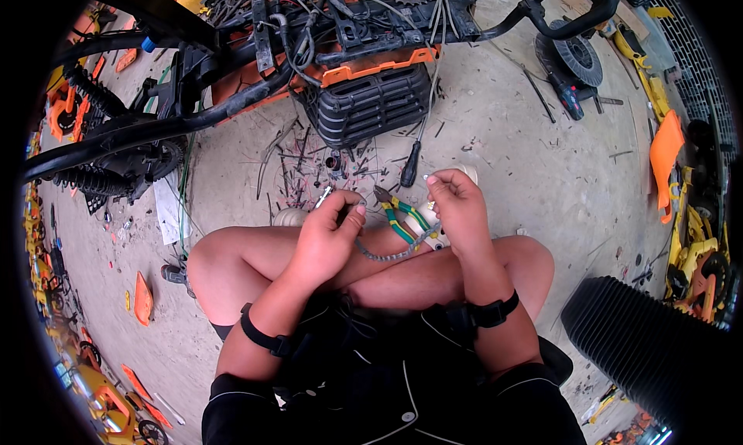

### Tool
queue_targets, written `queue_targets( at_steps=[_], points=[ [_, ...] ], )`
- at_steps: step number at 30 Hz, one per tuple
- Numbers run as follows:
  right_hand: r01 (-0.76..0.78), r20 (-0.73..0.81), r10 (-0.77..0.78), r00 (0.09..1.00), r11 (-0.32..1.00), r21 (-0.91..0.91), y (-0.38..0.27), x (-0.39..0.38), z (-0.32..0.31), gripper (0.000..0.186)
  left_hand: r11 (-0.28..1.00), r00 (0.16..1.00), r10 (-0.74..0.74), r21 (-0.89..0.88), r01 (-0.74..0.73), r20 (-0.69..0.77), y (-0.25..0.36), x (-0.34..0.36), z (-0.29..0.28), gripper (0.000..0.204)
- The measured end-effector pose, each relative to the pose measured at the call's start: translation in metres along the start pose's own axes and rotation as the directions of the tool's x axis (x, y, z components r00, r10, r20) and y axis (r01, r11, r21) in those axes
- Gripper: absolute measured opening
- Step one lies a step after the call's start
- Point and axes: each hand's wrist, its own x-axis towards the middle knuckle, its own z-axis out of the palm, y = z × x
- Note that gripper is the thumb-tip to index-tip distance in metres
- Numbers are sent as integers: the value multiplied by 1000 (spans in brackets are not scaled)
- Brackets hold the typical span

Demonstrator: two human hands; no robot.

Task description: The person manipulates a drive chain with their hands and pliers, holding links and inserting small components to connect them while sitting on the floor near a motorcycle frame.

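My left hand (pixel 334 232) is closed on one end of a grey cable (pixel 385 257), with a small silvery piece poking out above its fingers. The cable sags in a loop toward my right hand (pixel 457 201), whose thumb and forefinger pinch a small light-coloured piece, too tiny to make out. Between the hands, green-and-yellow side cutters (pixel 398 224) rest by my crossed legs and a pale shoe, jaws pointing away from me. Just beyond them a black-handled screwdriver (pixel 410 166) lies on the concrete floor.
A black frame (pixel 139 122) with tangled wiring and a ribbed housing (pixel 371 108) stands ahead. Cut scraps litter the floor beneath. A drill (pixel 567 97) lies upper right. Orange panels (pixel 664 162) and yellow parts line both sides. A large ribbed black object (pixel 619 340) sits lower right.
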Motion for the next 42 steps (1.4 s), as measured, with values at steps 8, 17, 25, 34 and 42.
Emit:
queue_targets(
  at_steps=[8,17,25,34,42],
  points=[
    [60,-14,-63,998,984,-167,12,4,-7,12,998,993,-54,28,51,109,3,-3,4,11],
    [86,-15,-94,995,961,-263,13,4,-7,16,997,996,-23,77,16,88,3,-2,3,10],
    [130,63,-118,991,960,-249,14,2,-5,15,993,1000,5,119,-8,26,3,-2,2,11],
    [178,155,-116,981,860,-479,20,0,-2,17,991,964,119,-28,-130,-239,-4,6,-2,12],
    [209,173,-133,976,804,-557,16,-4,-1,16,942,900,183,-191,-275,-395,2,12,-6,12]
  ],
)
